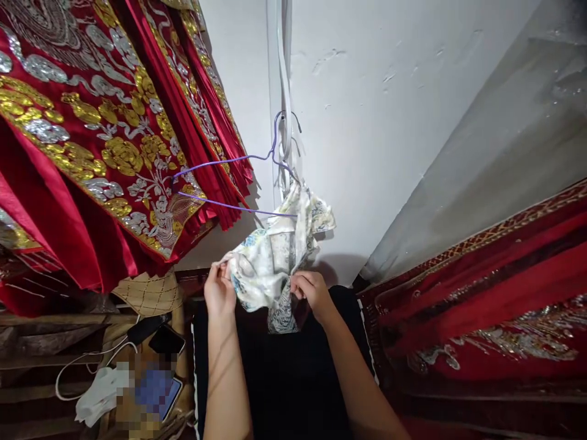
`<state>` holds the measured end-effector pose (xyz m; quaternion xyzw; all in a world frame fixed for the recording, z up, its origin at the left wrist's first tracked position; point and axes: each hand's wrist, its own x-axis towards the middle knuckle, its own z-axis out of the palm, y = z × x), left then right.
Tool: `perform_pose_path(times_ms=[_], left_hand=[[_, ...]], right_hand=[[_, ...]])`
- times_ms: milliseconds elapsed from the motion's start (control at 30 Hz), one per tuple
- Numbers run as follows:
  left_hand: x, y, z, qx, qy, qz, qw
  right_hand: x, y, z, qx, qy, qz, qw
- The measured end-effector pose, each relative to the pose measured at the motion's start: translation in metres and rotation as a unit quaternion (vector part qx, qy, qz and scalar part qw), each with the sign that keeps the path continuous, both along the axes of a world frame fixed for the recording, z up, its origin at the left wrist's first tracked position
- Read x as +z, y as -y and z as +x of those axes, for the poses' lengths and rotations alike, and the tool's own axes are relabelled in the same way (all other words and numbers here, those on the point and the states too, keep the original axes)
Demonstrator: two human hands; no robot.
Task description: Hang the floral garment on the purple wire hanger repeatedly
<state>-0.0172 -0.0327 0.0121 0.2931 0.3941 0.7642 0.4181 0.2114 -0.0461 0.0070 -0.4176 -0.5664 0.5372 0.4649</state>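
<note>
Fingers of left hand (219,292) and right hand (312,292) pinched on floral satin cloth (270,260), frame centre | bunched under purple wire hanger (238,183) | step judged: gathering cloth at hanger | next: firm two-handed grip | red embroidered garments (92,134) upper left.

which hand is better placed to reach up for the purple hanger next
Probably the left hand: it grips the floral cloth just under the purple hanger. The right hand holds the cloth's lower fold, further off.
</note>
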Motion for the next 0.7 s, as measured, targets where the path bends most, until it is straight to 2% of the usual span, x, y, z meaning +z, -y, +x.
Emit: perform_pose_path(times_ms=[67, 167, 233, 333, 400, 500, 600, 700], left_hand=[[0.003, 0.009, 0.021, -0.035, 0.046, -0.003, 0.998], [0.033, 0.027, 0.054, -0.152, 0.051, 0.036, 0.986], [0.056, 0.043, 0.077, -0.245, -0.025, 0.053, 0.968], [0.080, 0.067, 0.105, -0.339, -0.192, 0.066, 0.919], [0.087, 0.076, 0.112, -0.339, -0.270, 0.081, 0.898], [0.088, 0.074, 0.103, -0.291, -0.287, 0.082, 0.909], [0.085, 0.059, 0.082, -0.261, -0.277, 0.062, 0.923], [0.084, 0.042, 0.062, -0.267, -0.348, 0.086, 0.895]], right_hand=[[0.003, -0.001, 0.008, 0.015, 0.051, -0.006, 0.999], [0.008, -0.003, 0.013, -0.049, 0.064, 0.016, 0.997], [0.011, -0.002, 0.014, -0.073, 0.002, 0.006, 0.997], [0.020, 0.007, 0.015, -0.016, -0.128, -0.093, 0.987], [0.029, 0.014, 0.017, 0.009, -0.190, -0.150, 0.970], [0.047, 0.020, 0.019, 0.058, -0.200, -0.166, 0.964], [0.066, 0.015, 0.019, 0.161, -0.132, -0.137, 0.968], [0.084, -0.002, 0.020, 0.183, -0.021, -0.062, 0.981]])
